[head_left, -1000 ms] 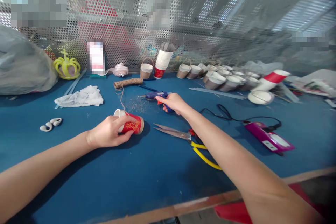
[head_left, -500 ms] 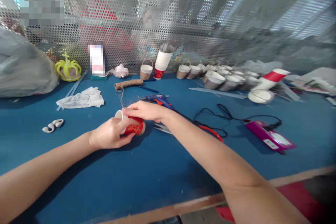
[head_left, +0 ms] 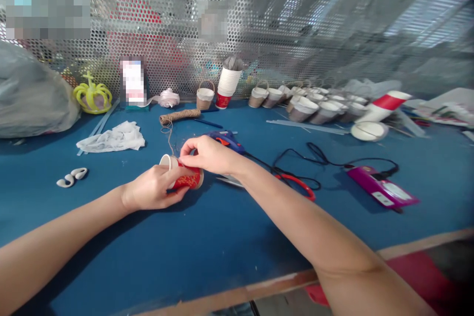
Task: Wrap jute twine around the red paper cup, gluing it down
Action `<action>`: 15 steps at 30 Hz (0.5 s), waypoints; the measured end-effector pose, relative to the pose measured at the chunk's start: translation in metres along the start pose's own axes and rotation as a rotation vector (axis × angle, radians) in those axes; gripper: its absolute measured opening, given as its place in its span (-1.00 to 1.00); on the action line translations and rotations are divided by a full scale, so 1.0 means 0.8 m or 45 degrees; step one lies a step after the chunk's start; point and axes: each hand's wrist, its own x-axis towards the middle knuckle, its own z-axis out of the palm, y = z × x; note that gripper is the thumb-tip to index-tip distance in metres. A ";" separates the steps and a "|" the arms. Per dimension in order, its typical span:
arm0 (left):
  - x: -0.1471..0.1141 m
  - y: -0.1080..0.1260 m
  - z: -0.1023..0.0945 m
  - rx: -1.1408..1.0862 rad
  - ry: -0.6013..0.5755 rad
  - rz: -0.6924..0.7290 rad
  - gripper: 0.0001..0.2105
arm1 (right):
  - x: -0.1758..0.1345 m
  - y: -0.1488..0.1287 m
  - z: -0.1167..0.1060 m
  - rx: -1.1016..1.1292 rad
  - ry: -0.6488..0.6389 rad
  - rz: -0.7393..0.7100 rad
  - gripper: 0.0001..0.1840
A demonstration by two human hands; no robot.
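Note:
My left hand (head_left: 157,186) is wrapped round a red paper cup (head_left: 190,177) that lies on its side, its white mouth turned to the left. Thin brown twine runs from a spool of twine (head_left: 180,116) down to the cup near its rim. Over the top of the cup, my right hand (head_left: 205,154) has thumb and forefinger pinched together at the twine's end of the run; the fine strand between them is hard to make out. Just beyond the right hand lies a blue glue gun (head_left: 227,140). Scissors with red handles (head_left: 298,185) are partly covered by my right forearm.
A purple power strip (head_left: 383,187) with a black cord lies to the right. Several small covered cups with handles (head_left: 328,111) stand at the back right. A stack of paper cups (head_left: 228,82), a phone (head_left: 133,81), a yellow crown-shaped piece (head_left: 92,96) and crumpled white fabric (head_left: 113,138) are farther back.
My right hand has shifted slightly right along the cup, and its fingers have drawn into a raised pinch. The left hand keeps its hold on the cup. The view has moved slightly.

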 end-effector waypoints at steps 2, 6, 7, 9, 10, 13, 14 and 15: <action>0.001 0.002 -0.001 -0.005 0.001 -0.028 -0.80 | -0.002 0.003 0.001 0.025 0.062 -0.009 -0.92; 0.003 0.010 -0.004 -0.140 0.045 -0.182 -0.75 | -0.007 0.009 -0.003 0.148 0.174 -0.020 -0.91; 0.003 0.012 -0.005 -0.191 0.059 -0.240 -0.74 | -0.008 0.010 -0.005 0.225 0.186 -0.023 -0.90; 0.005 0.015 -0.007 -0.294 0.078 -0.362 -0.74 | -0.010 0.011 -0.010 0.426 0.204 -0.034 -0.91; 0.005 0.016 -0.007 -0.344 0.088 -0.420 -0.74 | -0.011 0.010 -0.012 0.525 0.217 -0.040 -0.91; 0.007 0.016 -0.007 -0.480 0.130 -0.549 -0.75 | -0.015 0.009 -0.018 0.661 0.299 -0.043 -0.89; 0.007 0.015 -0.007 -0.522 0.145 -0.582 -0.75 | -0.016 0.009 -0.019 0.673 0.328 -0.038 -0.90; 0.007 0.015 -0.007 -0.570 0.154 -0.617 -0.75 | -0.017 0.008 -0.021 0.680 0.351 -0.034 -0.91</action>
